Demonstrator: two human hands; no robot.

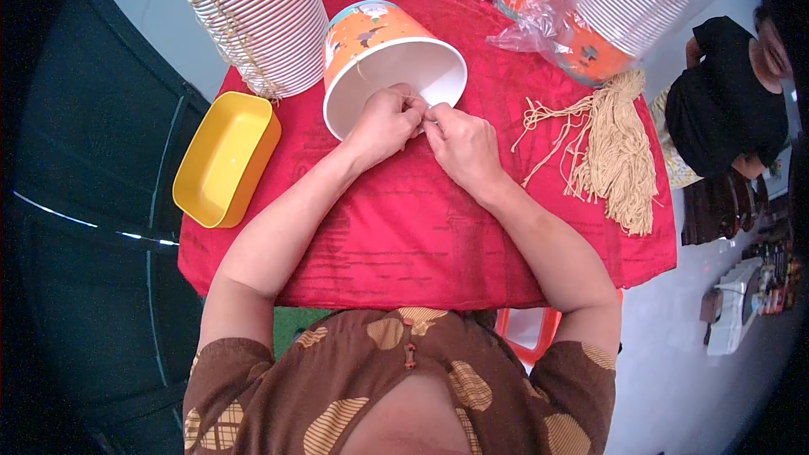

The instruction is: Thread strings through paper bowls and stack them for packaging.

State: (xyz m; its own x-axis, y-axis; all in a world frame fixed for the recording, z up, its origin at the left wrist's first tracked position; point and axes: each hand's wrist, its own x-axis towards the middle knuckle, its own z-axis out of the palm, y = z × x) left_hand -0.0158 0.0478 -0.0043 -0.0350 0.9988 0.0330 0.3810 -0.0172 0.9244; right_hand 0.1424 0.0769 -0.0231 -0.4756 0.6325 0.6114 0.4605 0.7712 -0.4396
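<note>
An orange patterned paper bucket (383, 29) with a white inside lies tilted on the table, its open mouth facing me. My left hand (383, 125) is at the lower part of the mouth, its fingers pinched on a thin tan cord (410, 97). Close against it, my right hand (466, 143) pinches at the same spot by the rim. The fingertips of both hands meet there and mostly hide the cord's end. A short piece of tan cord also shows at the bucket's upper rim.
A red cloth covers the table (396, 244). On the left stand a yellow plastic box (226, 160) and a tall nested stack of buckets (253, 21). A bundle of tan cords (619, 152) lies right, below plastic-wrapped buckets (624, 8). Another person (729, 101) stands beyond the table's right side.
</note>
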